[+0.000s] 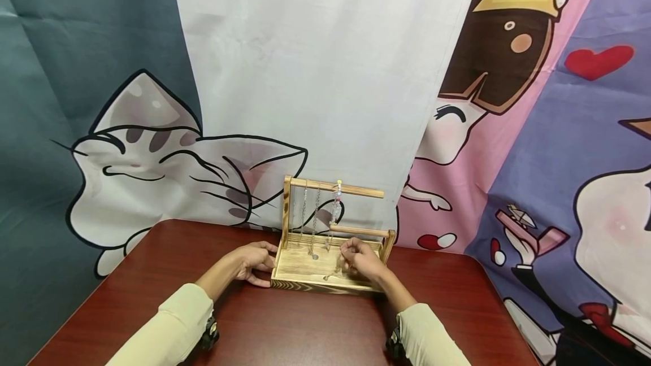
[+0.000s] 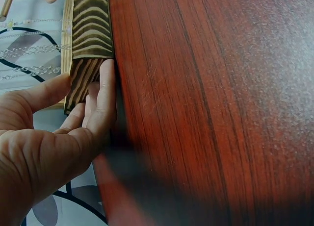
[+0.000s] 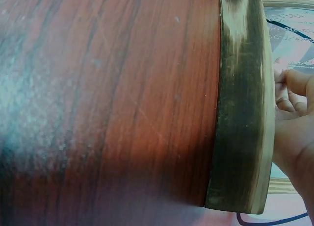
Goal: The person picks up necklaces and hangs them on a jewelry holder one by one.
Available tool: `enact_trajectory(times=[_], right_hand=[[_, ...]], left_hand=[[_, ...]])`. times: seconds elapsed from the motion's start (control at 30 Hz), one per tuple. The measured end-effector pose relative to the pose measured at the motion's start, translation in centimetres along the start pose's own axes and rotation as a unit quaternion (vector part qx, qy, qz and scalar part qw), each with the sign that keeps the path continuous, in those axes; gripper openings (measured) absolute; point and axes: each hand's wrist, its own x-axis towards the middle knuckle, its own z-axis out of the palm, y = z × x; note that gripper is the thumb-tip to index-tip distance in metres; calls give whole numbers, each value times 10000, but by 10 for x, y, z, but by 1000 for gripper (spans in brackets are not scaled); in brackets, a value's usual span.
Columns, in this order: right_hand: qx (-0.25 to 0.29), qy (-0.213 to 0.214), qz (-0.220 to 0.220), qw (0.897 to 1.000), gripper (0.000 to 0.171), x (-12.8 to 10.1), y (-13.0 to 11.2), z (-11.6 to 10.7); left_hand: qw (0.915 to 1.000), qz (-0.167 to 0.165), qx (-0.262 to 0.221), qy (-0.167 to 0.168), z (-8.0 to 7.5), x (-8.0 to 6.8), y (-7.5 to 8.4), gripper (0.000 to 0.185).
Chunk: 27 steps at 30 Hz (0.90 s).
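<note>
A wooden jewellery stand (image 1: 333, 188) sits mid-table on a tray-like base (image 1: 300, 267). Several thin chains (image 1: 315, 219) hang from its upper bar. My left hand (image 1: 261, 267) grips the base's left corner. The left wrist view shows the thumb on top of the base (image 2: 91, 35) and the fingers (image 2: 105, 96) along its side. Over the tray, my right hand (image 1: 351, 256) has its fingers curled and pinches a fine chain (image 1: 331, 274) that trails onto the base. In the right wrist view the curled fingers (image 3: 294, 86) show beyond the base's front edge (image 3: 240, 103).
The dark red wooden table (image 1: 305, 326) stretches toward me in front of the stand. A cartoon-printed cloth backdrop (image 1: 325, 72) hangs right behind the table. A lower wooden bar (image 1: 361, 232) crosses the stand's right side just above my right hand.
</note>
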Motion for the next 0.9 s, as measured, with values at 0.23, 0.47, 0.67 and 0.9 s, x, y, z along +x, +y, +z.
enact_trajectory(times=[0.23,0.47,0.67,0.9], right_hand=[[-143,171,17,9997,13,-2,1,2],[55,307,111,9995,15,0,3,3],[66,413,167,9990,16,-2,1,4],[-267,384,-56,9989,13,-1,1,4]], left_hand=[[10000,3,-18,-39,-2,1,1,58],[10000,4,23,-90,-2,1,1,58],[10000,10,3,-61,-2,1,1,57],[10000,-31,-2,-72,-1,1,1,58]])
